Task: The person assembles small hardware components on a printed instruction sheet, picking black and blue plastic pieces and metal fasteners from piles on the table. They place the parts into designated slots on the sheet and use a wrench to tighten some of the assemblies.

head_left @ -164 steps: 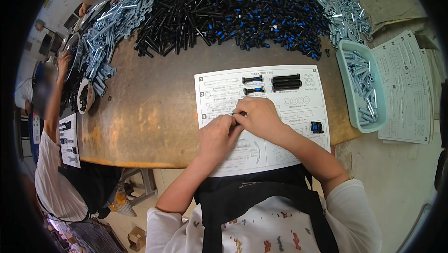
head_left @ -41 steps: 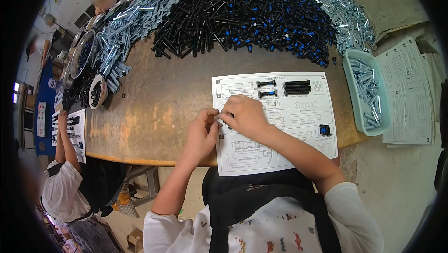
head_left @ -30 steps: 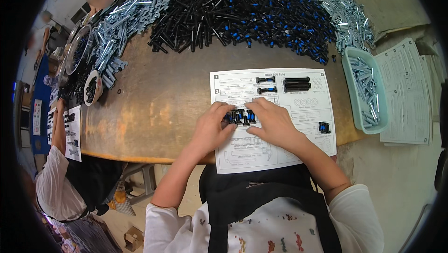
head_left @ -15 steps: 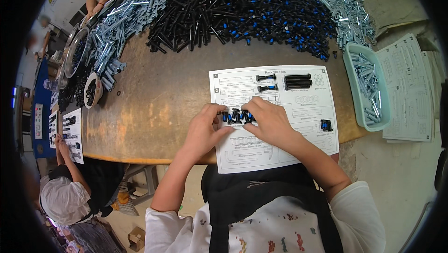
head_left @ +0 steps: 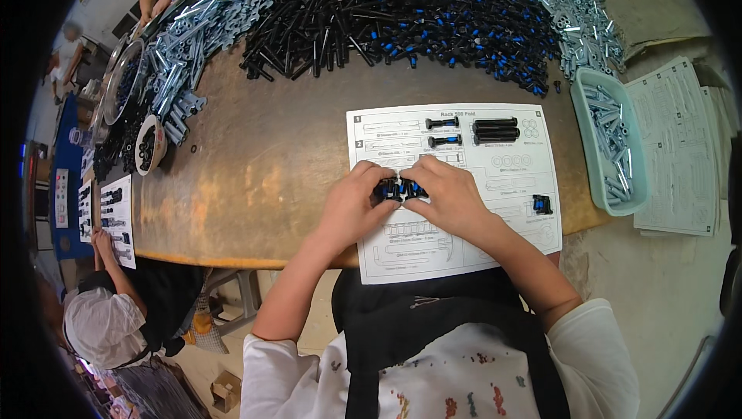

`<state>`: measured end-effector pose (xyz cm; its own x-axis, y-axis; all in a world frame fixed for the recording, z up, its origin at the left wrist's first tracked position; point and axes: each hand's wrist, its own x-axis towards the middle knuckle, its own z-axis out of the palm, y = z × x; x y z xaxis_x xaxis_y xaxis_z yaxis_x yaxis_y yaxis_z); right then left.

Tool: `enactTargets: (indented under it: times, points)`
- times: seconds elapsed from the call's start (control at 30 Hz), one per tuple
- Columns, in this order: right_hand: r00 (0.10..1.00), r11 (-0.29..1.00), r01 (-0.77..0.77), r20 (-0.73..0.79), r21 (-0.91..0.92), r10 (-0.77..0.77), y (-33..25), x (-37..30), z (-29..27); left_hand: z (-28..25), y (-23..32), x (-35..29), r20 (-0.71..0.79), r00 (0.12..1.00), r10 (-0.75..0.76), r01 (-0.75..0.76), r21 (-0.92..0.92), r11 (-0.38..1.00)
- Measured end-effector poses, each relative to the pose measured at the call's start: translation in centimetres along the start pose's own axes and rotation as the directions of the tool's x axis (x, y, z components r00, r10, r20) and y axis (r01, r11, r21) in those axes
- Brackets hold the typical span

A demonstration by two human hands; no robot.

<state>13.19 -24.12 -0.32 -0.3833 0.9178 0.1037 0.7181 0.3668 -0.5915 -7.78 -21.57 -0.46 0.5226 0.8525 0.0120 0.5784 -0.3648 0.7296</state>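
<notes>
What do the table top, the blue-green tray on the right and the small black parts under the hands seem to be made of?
Table top: probably wood or board, brown, worn, with a dull sheen.
Tray: likely plastic, with its even pale teal colour and rounded rim.
Small black parts between the left hand and right hand: dark, with blue marks; metal or plastic cannot be told.

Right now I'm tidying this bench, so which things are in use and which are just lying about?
In use:
left hand and right hand, both on the small black-and-blue bolts
printed sheet beneath them

Lying about:
pile of black bolts
silvery parts
teal tray
loose paper sheets
</notes>
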Motion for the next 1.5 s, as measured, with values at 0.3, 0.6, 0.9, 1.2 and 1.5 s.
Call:
enactTargets:
  times: [0.3,0.6,0.9,1.2,1.5]
  points:
    - [0.999,0.999,0.049,0.018,0.006,-0.049,0.9,-0.2,0.0,0.6,0.2,-0.4,-0.031,0.999,-0.020,0.019,-0.033,0.999]
    - [0.996,0.997,-0.081,-0.040,0.003,0.081,-0.9,-1.5,-1.5,0.9,0.7,-0.8,-0.095,0.995,0.017,-0.019,-0.024,1.000]
    - [0.985,0.973,-0.112,-0.105,0.200,0.135,0.2,-1.6,-0.3,1.2,0.7,-0.9,-0.108,0.994,0.000,-0.001,-0.008,1.000]
    - [0.971,0.984,-0.115,-0.193,0.139,0.141,0.8,-0.1,0.6,1.5,0.7,-1.0,-0.154,0.988,-0.025,0.026,0.004,1.000]
    - [0.971,0.996,-0.018,-0.238,0.089,0.039,0.4,-0.3,0.0,1.8,0.6,-1.2,-0.164,0.984,-0.067,0.058,-0.058,0.997]
